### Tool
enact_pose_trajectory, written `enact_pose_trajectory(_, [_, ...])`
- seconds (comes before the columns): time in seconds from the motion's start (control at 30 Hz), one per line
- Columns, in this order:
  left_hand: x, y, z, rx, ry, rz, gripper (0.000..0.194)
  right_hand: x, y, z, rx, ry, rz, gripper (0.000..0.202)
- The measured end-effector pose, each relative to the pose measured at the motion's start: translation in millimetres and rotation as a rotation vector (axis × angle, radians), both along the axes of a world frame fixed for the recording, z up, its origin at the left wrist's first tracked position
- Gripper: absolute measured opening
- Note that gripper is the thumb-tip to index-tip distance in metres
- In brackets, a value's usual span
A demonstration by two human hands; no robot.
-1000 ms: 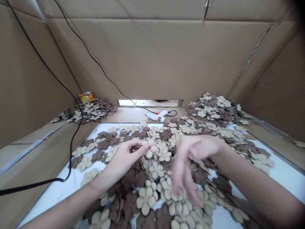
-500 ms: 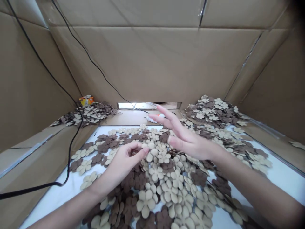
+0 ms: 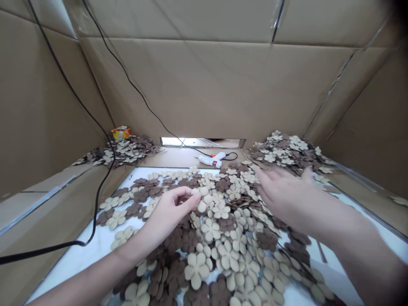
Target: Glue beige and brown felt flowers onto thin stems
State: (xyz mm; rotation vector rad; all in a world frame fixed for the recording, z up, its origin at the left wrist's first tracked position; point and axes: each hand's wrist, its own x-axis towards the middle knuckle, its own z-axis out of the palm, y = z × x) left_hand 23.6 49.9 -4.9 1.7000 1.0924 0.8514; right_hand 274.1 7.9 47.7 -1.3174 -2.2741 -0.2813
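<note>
My left hand point(image 3: 174, 208) is closed in a pinch, thumb against forefinger, on a beige felt flower point(image 3: 204, 199). It is held just above the pile in the middle of the white board. My right hand point(image 3: 283, 193) is over the flowers at the right, blurred by motion, its fingers stretched out and thumb apart, with nothing visible in it. Beneath both hands lie many loose beige flowers point(image 3: 195, 271) and brown flowers point(image 3: 267, 239), overlapping one another. A white glue gun point(image 3: 212, 160) lies on its side beyond them, its nozzle pointing left.
Cardboard walls point(image 3: 207, 89) enclose the space. A black cable point(image 3: 95, 208) hangs down on the left, and a second cord point(image 3: 137, 89) runs to the glue gun. Flower heaps stand at the back left point(image 3: 127, 151) and back right point(image 3: 290, 153), with an orange-yellow packet point(image 3: 121, 133) behind the left one.
My right hand has swung right and down, away from the glue gun, which is now uncovered. My left hand keeps its pinch on the flower. The view has shifted slightly.
</note>
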Motion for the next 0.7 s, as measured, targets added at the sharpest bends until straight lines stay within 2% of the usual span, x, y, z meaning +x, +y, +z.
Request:
enact_pose_trajectory(0.1, [0.9, -4.8, 2.3, 0.008, -0.030, 0.030, 0.028, -14.4, 10.7, -1.9, 0.375, 0.104, -0.413, 0.056])
enact_pose_trajectory(0.13, [1.2, -6.2, 3.1, 0.017, -0.040, 0.040, 0.028, -18.9, 11.9, 0.7, 0.495, 0.111, -0.461, 0.059])
enact_pose_trajectory(0.17, [1.5, -7.2, 3.5, 0.027, -0.050, 0.042, 0.028, -22.5, 11.8, 4.1, 0.637, 0.120, -0.448, 0.060])
enact_pose_trajectory(0.2, [1.8, -7.9, 3.7, 0.035, -0.058, 0.037, 0.028, -25.0, 10.2, 7.7, 0.749, 0.130, -0.355, 0.058])
enact_pose_trajectory(0.23, [2.0, -8.1, 3.4, 0.038, -0.065, 0.031, 0.028, -26.6, 7.4, 11.5, 0.793, 0.130, -0.185, 0.051])
enact_pose_trajectory(0.27, [2.2, -7.8, 2.7, 0.036, -0.072, 0.023, 0.028, -27.4, 3.7, 15.3, 0.766, 0.130, 0.049, 0.043])
enact_pose_trajectory(0.3, [2.4, -7.2, 1.8, 0.030, -0.077, 0.016, 0.028, -27.8, -0.9, 19.3, 0.646, 0.121, 0.308, 0.036])
enact_pose_trajectory(0.37, [2.6, -5.3, -0.3, 0.024, -0.086, 0.010, 0.027, -27.8, -11.7, 26.8, 0.205, 0.078, 0.751, 0.034])
enact_pose_trajectory(0.4, [2.6, -4.4, -1.0, 0.025, -0.088, 0.010, 0.028, -27.5, -17.4, 29.7, -0.057, 0.038, 0.848, 0.036])
enact_pose_trajectory(0.43, [2.6, -3.6, -1.4, 0.030, -0.089, 0.011, 0.028, -27.0, -22.7, 31.4, -0.282, -0.008, 0.876, 0.036])
enact_pose_trajectory(0.47, [2.7, -3.1, -1.4, 0.037, -0.086, 0.013, 0.028, -26.3, -27.2, 31.4, -0.447, -0.049, 0.862, 0.036])
enact_pose_trajectory(0.5, [2.7, -2.9, -1.2, 0.041, -0.083, 0.020, 0.028, -25.7, -30.1, 29.5, -0.558, -0.101, 0.778, 0.033])
enact_pose_trajectory(0.53, [2.8, -3.2, -0.9, 0.044, -0.082, 0.025, 0.028, -25.4, -31.1, 26.1, -0.585, -0.138, 0.657, 0.030])
enact_pose_trajectory(0.57, [2.9, -3.8, -0.6, 0.044, -0.080, 0.028, 0.027, -25.8, -30.0, 21.4, -0.546, -0.156, 0.487, 0.029])
enact_pose_trajectory(0.63, [3.2, -5.7, 0.0, 0.051, -0.083, 0.034, 0.026, -29.5, -21.9, 11.5, -0.325, -0.160, 0.128, 0.030])
enact_pose_trajectory(0.67, [3.3, -6.8, 0.3, 0.056, -0.087, 0.037, 0.026, -33.0, -16.1, 7.4, -0.217, -0.133, 0.004, 0.026])
enact_pose_trajectory(0.7, [3.3, -7.9, 0.6, 0.062, -0.092, 0.042, 0.026, -37.4, -10.1, 4.3, -0.155, -0.072, -0.049, 0.022])
